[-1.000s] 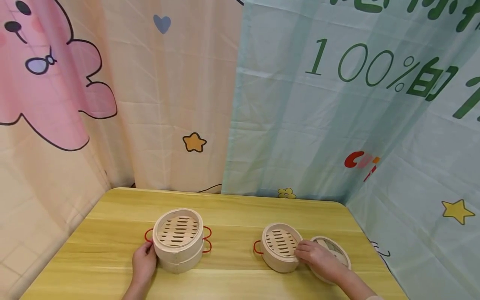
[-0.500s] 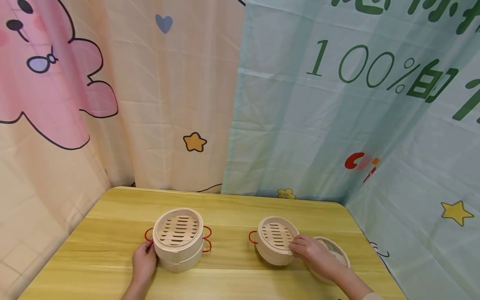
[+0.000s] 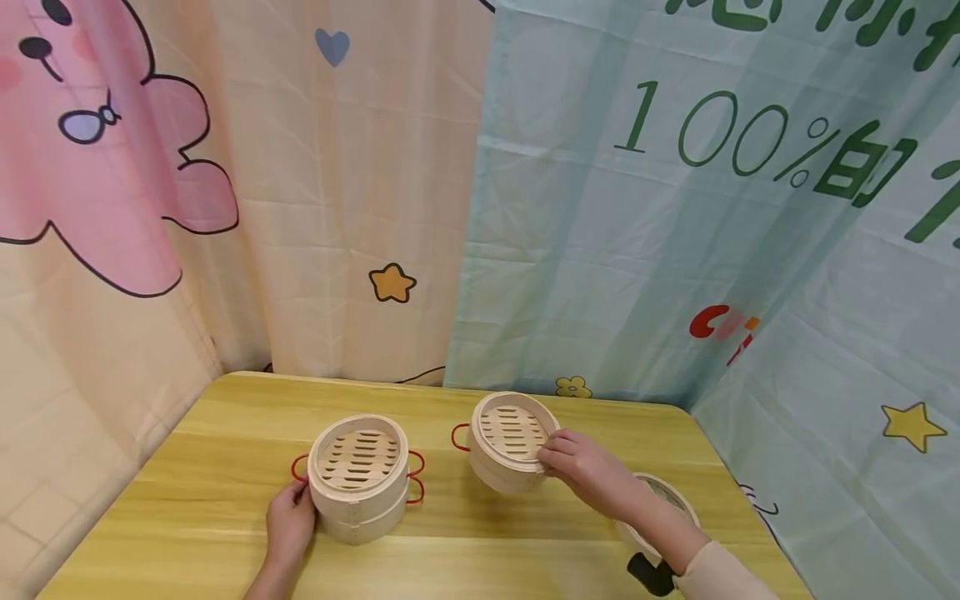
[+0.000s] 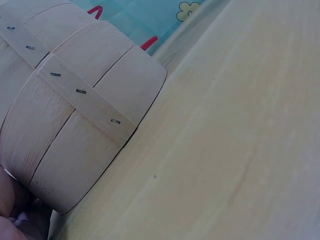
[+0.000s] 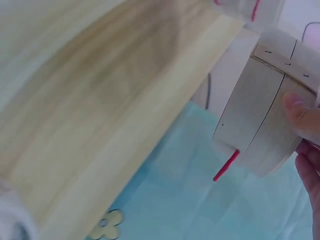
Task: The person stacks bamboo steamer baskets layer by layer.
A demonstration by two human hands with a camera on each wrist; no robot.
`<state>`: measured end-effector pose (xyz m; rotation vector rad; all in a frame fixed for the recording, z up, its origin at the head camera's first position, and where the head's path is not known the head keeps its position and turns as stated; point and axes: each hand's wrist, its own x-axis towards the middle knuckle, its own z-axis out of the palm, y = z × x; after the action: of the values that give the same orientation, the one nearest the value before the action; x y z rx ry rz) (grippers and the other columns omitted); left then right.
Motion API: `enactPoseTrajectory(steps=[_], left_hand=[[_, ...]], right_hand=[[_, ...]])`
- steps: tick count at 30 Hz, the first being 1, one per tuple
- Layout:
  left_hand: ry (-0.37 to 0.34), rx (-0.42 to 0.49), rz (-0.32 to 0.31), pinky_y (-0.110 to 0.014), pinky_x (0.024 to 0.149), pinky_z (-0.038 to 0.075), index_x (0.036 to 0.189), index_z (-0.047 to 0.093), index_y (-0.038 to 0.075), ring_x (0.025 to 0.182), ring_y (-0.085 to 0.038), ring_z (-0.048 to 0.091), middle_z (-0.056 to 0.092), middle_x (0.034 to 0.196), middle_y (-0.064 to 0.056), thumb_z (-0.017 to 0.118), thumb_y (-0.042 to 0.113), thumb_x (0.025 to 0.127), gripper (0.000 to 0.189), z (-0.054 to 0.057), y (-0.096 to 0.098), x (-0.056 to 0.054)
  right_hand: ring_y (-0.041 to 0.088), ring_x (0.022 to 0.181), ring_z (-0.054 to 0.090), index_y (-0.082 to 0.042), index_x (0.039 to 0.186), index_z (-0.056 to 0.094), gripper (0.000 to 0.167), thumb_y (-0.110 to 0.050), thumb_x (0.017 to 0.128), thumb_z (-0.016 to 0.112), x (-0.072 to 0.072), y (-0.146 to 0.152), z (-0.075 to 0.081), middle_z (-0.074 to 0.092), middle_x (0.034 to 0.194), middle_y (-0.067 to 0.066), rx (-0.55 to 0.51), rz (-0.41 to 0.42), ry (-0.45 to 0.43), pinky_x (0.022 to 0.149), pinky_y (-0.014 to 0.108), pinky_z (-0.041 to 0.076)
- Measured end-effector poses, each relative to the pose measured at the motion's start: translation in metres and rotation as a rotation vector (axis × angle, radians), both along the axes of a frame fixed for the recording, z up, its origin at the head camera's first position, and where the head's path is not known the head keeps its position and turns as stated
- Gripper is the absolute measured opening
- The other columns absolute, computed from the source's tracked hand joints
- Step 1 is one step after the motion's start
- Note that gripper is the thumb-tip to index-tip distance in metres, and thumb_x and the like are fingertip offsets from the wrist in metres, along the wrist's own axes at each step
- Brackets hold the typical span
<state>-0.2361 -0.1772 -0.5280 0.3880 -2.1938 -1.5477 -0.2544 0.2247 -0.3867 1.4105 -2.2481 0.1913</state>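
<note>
Two bamboo steamer baskets stand stacked (image 3: 360, 483) on the left half of the table, with red loop handles at their sides. My left hand (image 3: 291, 521) is at the stack's left side, fingers by the red handle; in the left wrist view its curled fingers (image 4: 20, 220) show beside the bottom basket's wall. My right hand (image 3: 588, 471) grips the rim and wall of a third bamboo steamer basket (image 3: 506, 467), slotted base up top, red handle on its left. This basket is raised, its shadow on the table below. In the right wrist view the thumb (image 5: 300, 112) presses its wall.
A round steamer lid (image 3: 630, 537) lies on the table at the right, partly hidden under my right forearm. A black wrist camera (image 3: 651, 575) is on that wrist. Printed curtains (image 3: 570, 275) hang behind the wooden table (image 3: 187, 500).
My right hand has lifted the single basket and moved it left and away from me, toward the stack. My left hand and the stack stay in place.
</note>
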Motion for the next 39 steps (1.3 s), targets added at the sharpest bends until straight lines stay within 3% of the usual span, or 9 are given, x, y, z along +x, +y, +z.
enactPoseTrajectory(steps=[6,11,25,28,33,39], left_hand=[[0.009,-0.006,0.012,-0.008,0.065,0.036,0.103,0.059,-0.018,0.082,-0.005,0.051,0.059,0.104,-0.031,0.048,-0.005,0.089,0.022,0.003,-0.001,-0.002],[0.031,-0.013,0.021,-0.009,0.065,0.037,0.101,0.06,-0.017,0.079,0.002,0.049,0.06,0.103,-0.029,0.051,-0.005,0.088,0.02,0.004,0.0,-0.002],[0.024,-0.009,0.023,-0.009,0.063,0.037,0.102,0.059,-0.018,0.076,0.005,0.047,0.06,0.101,-0.03,0.05,-0.006,0.088,0.021,0.003,-0.003,0.002],[0.017,-0.006,0.021,-0.01,0.063,0.038,0.102,0.059,-0.018,0.078,-0.001,0.05,0.06,0.1,-0.03,0.049,-0.006,0.088,0.021,0.001,-0.003,0.002],[0.017,-0.026,0.019,-0.012,0.066,0.038,0.102,0.06,-0.017,0.088,-0.024,0.056,0.06,0.101,-0.029,0.049,-0.005,0.088,0.021,-0.002,-0.002,0.001],[0.054,-0.042,0.018,-0.013,0.065,0.038,0.097,0.063,-0.015,0.081,-0.017,0.055,0.063,0.095,-0.026,0.05,-0.004,0.088,0.019,-0.001,-0.002,-0.001]], right_hand=[[0.017,0.094,0.055,-0.008,0.098,0.066,0.025,-0.007,0.075,0.074,-0.006,-0.039,0.024,0.061,0.095,0.0,0.017,0.061,0.039,0.082,0.027,0.046],[0.017,0.094,0.055,-0.008,0.097,0.066,0.025,-0.009,0.074,0.075,-0.01,-0.069,0.032,0.062,0.094,0.001,0.025,0.104,0.073,0.084,0.025,0.045],[0.015,0.094,0.055,-0.009,0.098,0.068,0.019,-0.013,0.08,0.071,-0.017,-0.137,0.028,0.063,0.093,0.0,0.062,0.156,0.116,0.09,0.022,0.04],[0.014,0.093,0.055,-0.009,0.099,0.068,0.019,-0.013,0.081,0.07,-0.019,-0.147,0.024,0.064,0.093,0.0,0.078,0.164,0.117,0.089,0.021,0.04],[0.013,0.092,0.054,-0.01,0.098,0.067,0.017,-0.013,0.081,0.07,-0.022,-0.159,0.018,0.064,0.092,-0.002,0.092,0.181,0.106,0.088,0.02,0.04],[0.013,0.094,0.053,-0.011,0.099,0.067,0.015,-0.012,0.084,0.067,-0.025,-0.171,0.019,0.063,0.093,-0.003,0.121,0.186,0.086,0.089,0.02,0.038]])
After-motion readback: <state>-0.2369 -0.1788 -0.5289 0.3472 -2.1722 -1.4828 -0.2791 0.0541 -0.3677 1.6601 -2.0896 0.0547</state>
